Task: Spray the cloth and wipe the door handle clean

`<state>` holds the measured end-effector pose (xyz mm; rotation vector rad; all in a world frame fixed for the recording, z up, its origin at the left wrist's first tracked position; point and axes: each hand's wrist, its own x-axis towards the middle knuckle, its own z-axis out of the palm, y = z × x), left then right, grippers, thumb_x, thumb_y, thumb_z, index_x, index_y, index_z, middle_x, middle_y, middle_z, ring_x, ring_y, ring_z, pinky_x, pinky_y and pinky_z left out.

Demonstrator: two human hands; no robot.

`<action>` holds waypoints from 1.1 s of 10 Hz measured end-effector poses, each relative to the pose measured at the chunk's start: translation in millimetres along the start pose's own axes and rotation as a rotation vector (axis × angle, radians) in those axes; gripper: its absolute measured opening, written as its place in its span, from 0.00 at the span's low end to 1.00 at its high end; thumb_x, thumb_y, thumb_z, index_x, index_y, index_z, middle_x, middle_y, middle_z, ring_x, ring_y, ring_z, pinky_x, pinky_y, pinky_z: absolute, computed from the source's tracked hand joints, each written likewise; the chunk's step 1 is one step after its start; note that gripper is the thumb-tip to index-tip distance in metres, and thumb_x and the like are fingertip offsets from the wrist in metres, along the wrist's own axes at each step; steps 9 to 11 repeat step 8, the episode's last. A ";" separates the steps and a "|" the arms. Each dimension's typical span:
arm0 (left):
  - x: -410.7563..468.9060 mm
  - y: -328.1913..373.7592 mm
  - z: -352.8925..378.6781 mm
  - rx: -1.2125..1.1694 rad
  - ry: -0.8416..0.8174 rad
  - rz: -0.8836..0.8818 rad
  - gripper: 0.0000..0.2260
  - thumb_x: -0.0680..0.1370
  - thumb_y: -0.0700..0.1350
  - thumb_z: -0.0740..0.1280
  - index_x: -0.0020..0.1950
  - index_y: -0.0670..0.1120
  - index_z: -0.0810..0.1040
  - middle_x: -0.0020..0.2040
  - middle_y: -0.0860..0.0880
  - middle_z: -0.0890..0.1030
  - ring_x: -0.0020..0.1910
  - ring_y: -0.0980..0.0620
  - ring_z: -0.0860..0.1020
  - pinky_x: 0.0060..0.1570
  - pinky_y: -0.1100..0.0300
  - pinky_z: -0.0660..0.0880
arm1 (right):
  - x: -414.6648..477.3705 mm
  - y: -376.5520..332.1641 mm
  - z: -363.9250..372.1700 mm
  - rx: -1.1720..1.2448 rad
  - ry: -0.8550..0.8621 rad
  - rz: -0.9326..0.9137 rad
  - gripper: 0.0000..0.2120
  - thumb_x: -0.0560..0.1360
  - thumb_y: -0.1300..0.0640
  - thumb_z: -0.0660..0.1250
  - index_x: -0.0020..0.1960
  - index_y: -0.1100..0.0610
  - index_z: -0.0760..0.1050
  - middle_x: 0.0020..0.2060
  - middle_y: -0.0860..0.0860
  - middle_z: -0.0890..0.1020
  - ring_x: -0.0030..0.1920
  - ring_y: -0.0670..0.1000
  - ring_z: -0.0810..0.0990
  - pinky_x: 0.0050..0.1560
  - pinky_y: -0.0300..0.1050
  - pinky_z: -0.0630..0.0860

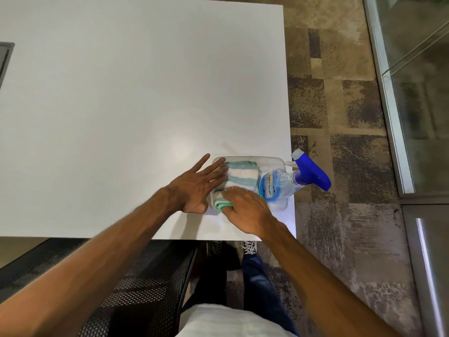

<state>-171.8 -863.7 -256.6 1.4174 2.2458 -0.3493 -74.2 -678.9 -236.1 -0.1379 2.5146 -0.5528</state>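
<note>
A folded cloth (239,175) with green and white stripes lies in a clear plastic tray (279,161) near the table's right front corner. Beside it in the tray lies a clear spray bottle (279,183) with a blue trigger head that juts past the table edge. My left hand (194,186) is spread flat, its fingertips touching the cloth's left side. My right hand (245,210) rests on the cloth's near end, fingers curled over its green edge. No door handle is in view.
The white table (133,93) fills the left and middle. A black mesh chair (145,283) stands under its front edge. Patterned carpet (340,117) lies to the right, and a glass wall with metal frame (393,117) runs along the far right.
</note>
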 end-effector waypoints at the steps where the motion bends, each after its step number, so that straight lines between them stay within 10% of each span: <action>1: -7.7 1.5 -3.4 -0.074 0.073 -0.002 0.43 0.75 0.55 0.60 0.87 0.44 0.45 0.86 0.43 0.41 0.82 0.45 0.29 0.76 0.46 0.21 | -14.4 -2.2 4.7 0.011 0.185 0.001 0.22 0.82 0.46 0.64 0.70 0.57 0.77 0.68 0.55 0.81 0.68 0.57 0.79 0.69 0.51 0.73; 5: -18.9 29.5 -4.5 -0.388 0.417 -0.290 0.35 0.84 0.65 0.39 0.86 0.45 0.49 0.86 0.44 0.48 0.86 0.45 0.43 0.84 0.37 0.45 | -19.6 -6.6 22.7 0.016 -0.018 0.134 0.30 0.83 0.32 0.51 0.77 0.48 0.69 0.78 0.49 0.72 0.80 0.53 0.65 0.80 0.61 0.56; 8: -45.0 63.9 -48.2 -0.506 0.702 -0.463 0.33 0.86 0.62 0.47 0.86 0.45 0.52 0.87 0.42 0.47 0.86 0.42 0.44 0.83 0.36 0.45 | -80.2 -12.8 0.7 -0.103 0.555 -0.023 0.24 0.82 0.52 0.69 0.75 0.61 0.74 0.76 0.59 0.74 0.77 0.60 0.71 0.75 0.62 0.71; 11: -45.0 63.9 -48.2 -0.506 0.702 -0.463 0.33 0.86 0.62 0.47 0.86 0.45 0.52 0.87 0.42 0.47 0.86 0.42 0.44 0.83 0.36 0.45 | -80.2 -12.8 0.7 -0.103 0.555 -0.023 0.24 0.82 0.52 0.69 0.75 0.61 0.74 0.76 0.59 0.74 0.77 0.60 0.71 0.75 0.62 0.71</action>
